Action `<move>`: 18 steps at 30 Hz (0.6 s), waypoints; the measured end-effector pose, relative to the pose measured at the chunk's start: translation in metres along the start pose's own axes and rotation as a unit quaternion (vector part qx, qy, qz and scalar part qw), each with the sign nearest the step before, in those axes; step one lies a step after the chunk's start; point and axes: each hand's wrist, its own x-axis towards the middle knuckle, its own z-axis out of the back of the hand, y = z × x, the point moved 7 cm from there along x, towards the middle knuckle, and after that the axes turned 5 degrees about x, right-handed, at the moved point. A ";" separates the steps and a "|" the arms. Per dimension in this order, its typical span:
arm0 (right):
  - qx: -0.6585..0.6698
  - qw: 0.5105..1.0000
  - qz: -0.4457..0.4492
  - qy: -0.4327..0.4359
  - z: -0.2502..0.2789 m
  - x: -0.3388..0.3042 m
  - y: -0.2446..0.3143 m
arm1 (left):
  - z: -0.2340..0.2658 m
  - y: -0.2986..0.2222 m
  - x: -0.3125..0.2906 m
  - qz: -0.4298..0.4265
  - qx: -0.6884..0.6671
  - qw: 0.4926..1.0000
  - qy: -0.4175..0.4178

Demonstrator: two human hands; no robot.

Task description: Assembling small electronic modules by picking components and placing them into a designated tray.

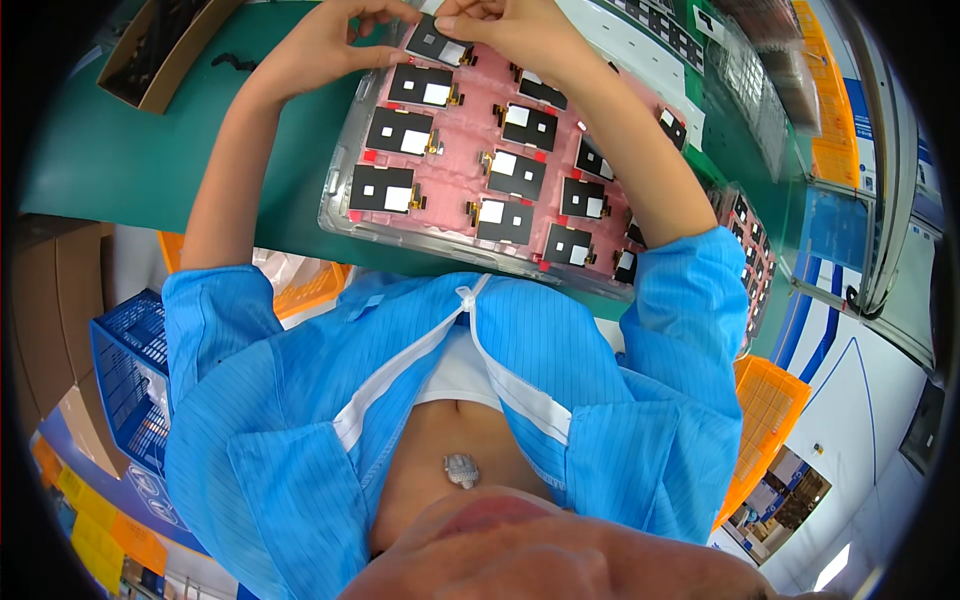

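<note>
At the top of the view, my left hand [345,45] has its thumb and index finger at the left side of a small black rectangular module [437,46], gripping its edges. The module has a white square patch and a gold-coloured flex connector on its right side. Above its upper part, my right hand [515,32] pinches thumb and fingers together; whatever lies between those fingertips is hidden. Beneath both hands is a clear plastic tray [338,190] with a pink lining [450,190]. Several similar black modules [401,131] lie there in rows, partly covered by my right forearm.
An open cardboard box [160,85] stands on the green table [300,190] at far left, near a black strip [233,62]. White sheets [650,75] and stacked clear trays [745,95] lie to the right. A second filled tray [750,250] sits beyond my right elbow.
</note>
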 end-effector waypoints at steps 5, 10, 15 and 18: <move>-0.011 1.000 0.004 -0.006 -0.006 0.002 0.000 | 0.003 0.000 -0.006 0.018 -0.032 0.999 -0.002; -0.034 0.999 -0.005 -0.018 -0.005 -0.001 0.004 | 0.001 -0.001 -0.005 0.012 -0.008 1.000 -0.002; -0.063 0.997 -0.044 -0.017 -0.004 -0.003 0.016 | 0.002 -0.001 -0.004 0.030 -0.011 0.999 0.006; -0.054 0.998 -0.039 -0.016 -0.002 0.001 0.017 | 0.004 -0.003 -0.004 0.045 -0.011 0.999 0.012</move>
